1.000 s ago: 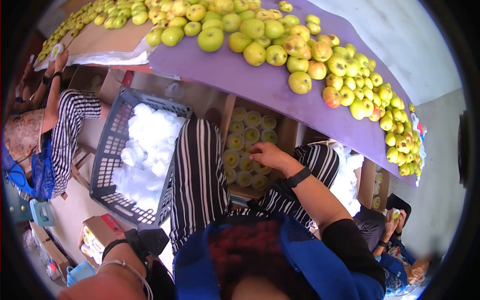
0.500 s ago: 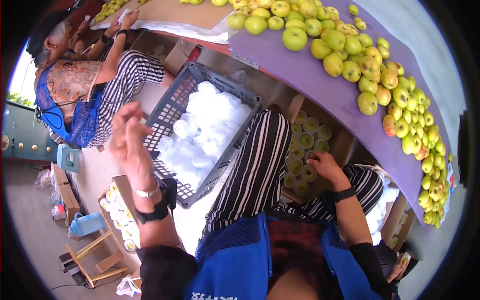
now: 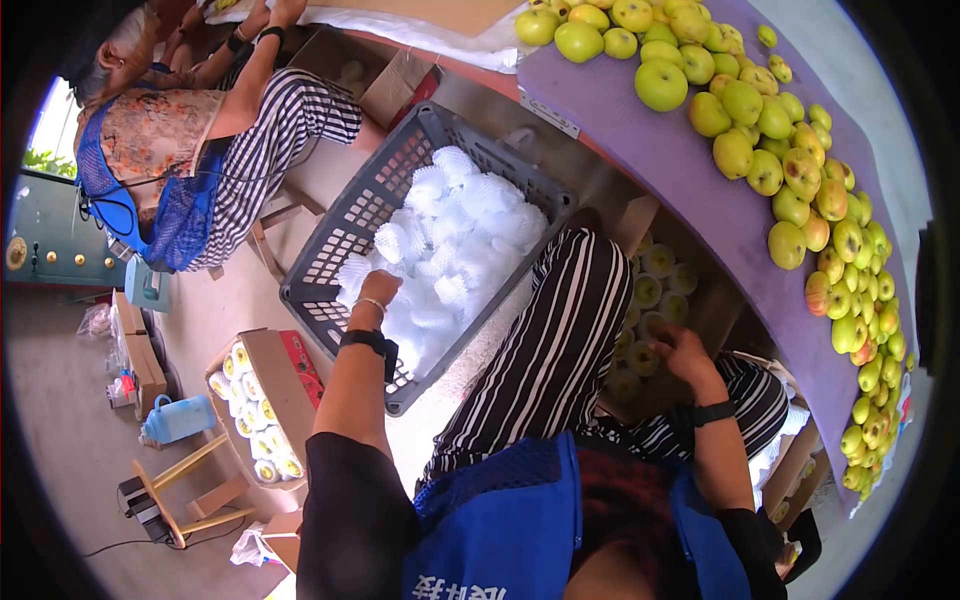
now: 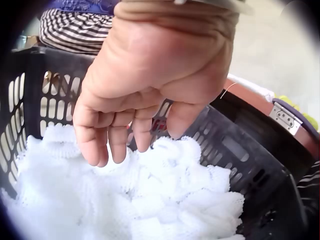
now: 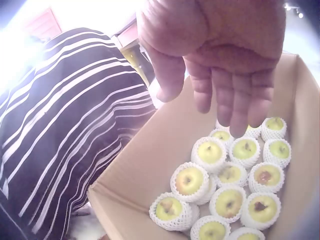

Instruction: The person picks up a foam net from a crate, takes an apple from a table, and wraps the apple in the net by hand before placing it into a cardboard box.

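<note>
My left hand [image 3: 379,288] reaches into the dark plastic crate [image 4: 265,195], its fingertips right at the heap of white foam net sleeves [image 4: 165,195]. In the left wrist view the fingers hang down, slightly bent, and hold nothing. My right hand [image 3: 685,355] hovers over the cardboard box [image 5: 132,175] between my knees. Seen from the right wrist, its fingers are extended and empty. Several yellow-green apples [image 5: 230,202], each wrapped in a white foam net, stand in that box.
Loose apples [image 3: 742,103] are heaped on the purple-covered table [image 3: 640,150] ahead. Another box of wrapped apples [image 3: 262,410] stands on the floor at left, near a blue jug [image 3: 180,418] and a wooden stool [image 3: 190,470]. A person [image 3: 160,130] sits at far left.
My left hand has come from the lower left, been raised beside the crate, and lowered onto the foam nets. The right hand stays over the box and has drawn back slightly. The view has swung left.
</note>
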A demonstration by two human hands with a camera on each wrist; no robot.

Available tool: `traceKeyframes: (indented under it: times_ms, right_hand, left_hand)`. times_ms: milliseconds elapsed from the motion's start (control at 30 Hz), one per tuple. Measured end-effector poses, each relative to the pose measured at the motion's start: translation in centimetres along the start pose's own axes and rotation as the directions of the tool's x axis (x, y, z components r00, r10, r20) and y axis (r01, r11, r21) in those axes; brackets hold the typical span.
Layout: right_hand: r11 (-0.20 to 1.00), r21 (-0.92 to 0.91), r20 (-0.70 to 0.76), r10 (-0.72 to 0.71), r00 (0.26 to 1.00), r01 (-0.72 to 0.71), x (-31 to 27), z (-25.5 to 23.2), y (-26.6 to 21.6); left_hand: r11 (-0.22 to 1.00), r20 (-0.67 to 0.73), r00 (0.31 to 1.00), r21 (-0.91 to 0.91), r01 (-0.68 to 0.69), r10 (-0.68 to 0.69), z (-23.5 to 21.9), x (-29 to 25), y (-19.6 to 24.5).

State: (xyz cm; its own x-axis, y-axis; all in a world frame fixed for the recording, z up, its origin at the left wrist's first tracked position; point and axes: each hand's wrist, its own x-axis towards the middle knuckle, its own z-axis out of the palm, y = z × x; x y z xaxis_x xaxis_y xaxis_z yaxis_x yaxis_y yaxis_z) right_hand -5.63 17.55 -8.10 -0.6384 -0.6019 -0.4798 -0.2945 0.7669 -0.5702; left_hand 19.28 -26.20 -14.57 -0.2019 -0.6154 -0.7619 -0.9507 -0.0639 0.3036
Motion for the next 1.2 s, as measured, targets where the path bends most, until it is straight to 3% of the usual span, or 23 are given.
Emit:
traceKeyframes:
  times_ms: [67,167,200,233,300,333,367,433,467,500,533,567,600,667,700,800,867,900,967,1000,1067,1100,1200]
  right_hand:
    - [1.0,-0.014,0.009,0.012,1.0,-0.012,0.0,0.1,0.2]
    - [0.998,-0.058,0.024,0.036,0.999,-0.034,-0.1,-0.2,-0.6]
    - [0.998,-0.058,0.025,0.038,0.999,-0.036,0.0,-0.1,-0.5]
    - [0.997,-0.067,0.035,0.027,0.999,-0.024,0.1,-0.1,-0.3]
    - [0.997,-0.073,0.043,0.018,0.999,-0.015,0.1,0.1,0.0]
    - [0.999,-0.05,0.053,0.025,0.998,-0.022,0.1,0.1,0.1]
    - [0.999,-0.025,0.06,0.029,0.998,-0.027,0.2,0.2,0.3]
    - [0.999,-0.036,0.054,0.024,0.998,-0.022,0.3,0.4,0.7]
    - [0.999,-0.047,0.054,0.02,0.998,-0.018,0.2,0.4,0.8]
    - [0.999,-0.042,0.044,0.017,0.999,-0.015,0.1,0.3,0.7]
    - [0.999,-0.03,0.042,0.04,0.998,-0.039,0.1,0.2,0.4]
    - [0.998,-0.016,0.038,0.064,0.997,-0.063,0.0,0.0,0.1]
    - [0.998,-0.008,0.02,0.06,0.998,-0.06,-0.1,-0.1,-0.1]
    - [1.0,-0.006,0.007,0.023,1.0,-0.023,-0.1,-0.2,-0.5]
    - [1.0,0.003,-0.015,0.022,1.0,-0.022,-0.1,-0.3,-0.7]
    - [0.99,0.118,-0.045,-0.072,0.996,0.077,-0.6,-1.0,-1.7]
    - [0.893,0.384,-0.116,-0.205,0.972,0.234,-1.6,-1.6,-2.7]
    - [0.897,0.379,-0.15,-0.184,0.972,0.228,-2.3,-2.1,-3.2]
    - [0.647,0.73,-0.125,-0.193,0.973,0.222,-4.0,-3.2,-4.3]
    - [0.65,0.726,-0.156,-0.164,0.974,0.226,-4.9,-3.4,-4.8]
    - [0.22,0.931,-0.257,-0.173,0.951,0.291,-6.5,-3.6,-5.3]
    - [0.221,0.926,-0.28,-0.146,0.949,0.307,-6.9,-3.3,-5.1]
    - [0.021,0.928,-0.369,-0.114,0.923,0.373,-7.0,-1.8,-3.3]
  left_hand:
    - [0.999,0.072,0.997,0.042,0.033,-0.036,1.1,0.2,-0.9]
    - [0.999,0.226,0.973,-0.006,-0.044,0.044,3.9,1.2,-2.5]
    - [0.754,0.316,0.889,0.478,-0.451,0.331,5.8,4.1,-4.2]
    - [0.16,0.527,0.704,0.735,-0.659,0.476,7.0,5.5,-5.2]
    - [0.302,0.301,0.87,0.851,-0.429,0.39,7.6,-0.7,-3.3]
    - [0.269,0.184,0.827,0.889,-0.371,0.531,8.2,-1.4,-4.1]
    - [0.267,0.183,0.825,0.889,-0.371,0.535,8.1,-0.3,-4.3]
    - [0.568,0.266,0.891,0.694,-0.443,0.369,7.0,2.7,-4.4]
    - [0.359,0.321,0.773,0.744,-0.563,0.548,5.8,2.7,-4.0]
    - [0.234,0.219,0.516,0.701,-0.673,0.828,4.8,3.1,-5.0]
    - [0.588,-0.045,0.656,0.492,-0.642,0.753,4.0,1.2,-3.9]
    - [0.823,-0.244,0.786,0.17,-0.541,0.567,2.8,-1.3,-2.4]
    - [0.813,-0.247,0.774,0.178,-0.555,0.583,2.1,-2.5,-1.4]
    - [0.723,-0.267,0.812,-0.371,-0.583,0.519,0.9,-4.4,0.5]
    - [0.713,-0.268,0.799,-0.361,-0.601,0.538,0.5,-5.4,1.8]
    - [0.391,-0.203,0.732,-0.736,-0.552,0.651,0.5,-10.1,6.6]
    - [0.295,-0.17,0.669,-0.801,-0.522,0.723,1.5,-14.4,10.1]
    - [0.212,-0.149,0.622,-0.858,-0.467,0.768,2.3,-16.7,11.8]
    - [0.131,-0.054,0.528,-0.942,-0.308,0.848,4.6,-21.7,14.8]
    - [0.105,-0.032,0.466,-0.958,-0.266,0.884,6.1,-23.8,15.9]
    - [0.149,0.056,0.424,-0.971,-0.189,0.904,9.8,-25.8,17.7]
    - [0.183,0.106,0.406,-0.971,-0.156,0.908,11.6,-26.6,18.3]
    - [0.262,0.184,0.359,-0.948,-0.182,0.915,17.6,-26.4,18.7]
